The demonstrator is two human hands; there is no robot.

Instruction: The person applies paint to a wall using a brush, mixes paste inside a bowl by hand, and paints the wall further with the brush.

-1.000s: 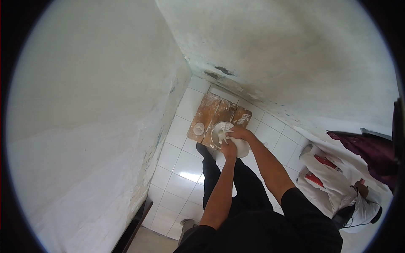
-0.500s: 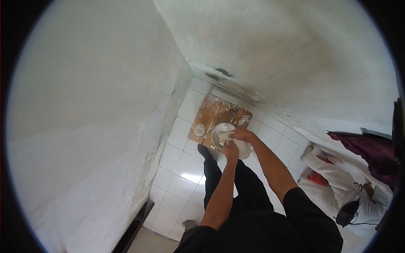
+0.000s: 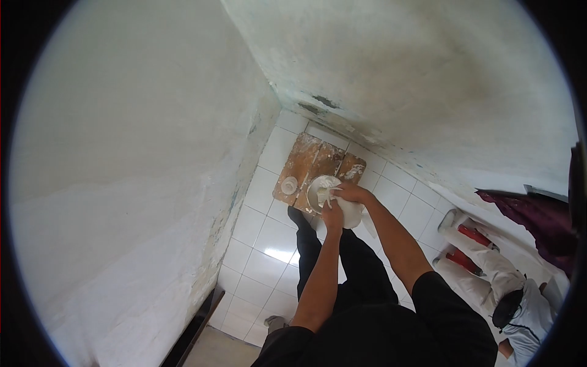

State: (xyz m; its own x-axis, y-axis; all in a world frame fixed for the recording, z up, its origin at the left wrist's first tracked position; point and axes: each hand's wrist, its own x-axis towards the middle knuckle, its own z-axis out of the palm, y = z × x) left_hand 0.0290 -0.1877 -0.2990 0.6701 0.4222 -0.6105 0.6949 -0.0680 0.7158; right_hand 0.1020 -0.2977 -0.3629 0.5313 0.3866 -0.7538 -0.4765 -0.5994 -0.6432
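Pale, stained walls [image 3: 122,153] meet behind a tiled floor [image 3: 260,189] and a wooden stand [image 3: 299,160]. At its left sits a small white cup [image 3: 289,185]; right of that, a bowl [image 3: 312,200]. The left hand [image 3: 332,215] and right hand [image 3: 349,192] clasp a white bag [image 3: 348,215] at the bowl's near right, barely moved, so the work seems unfinished; the other person [image 3: 527,312], right, has shifted.

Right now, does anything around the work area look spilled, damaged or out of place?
Yes. White residue is smeared across the wooden platform, most visibly near its far and right corners, like spilled or dried material. Beyond it, the wall has dark patches near the room's corner, where the surface looks broken away.
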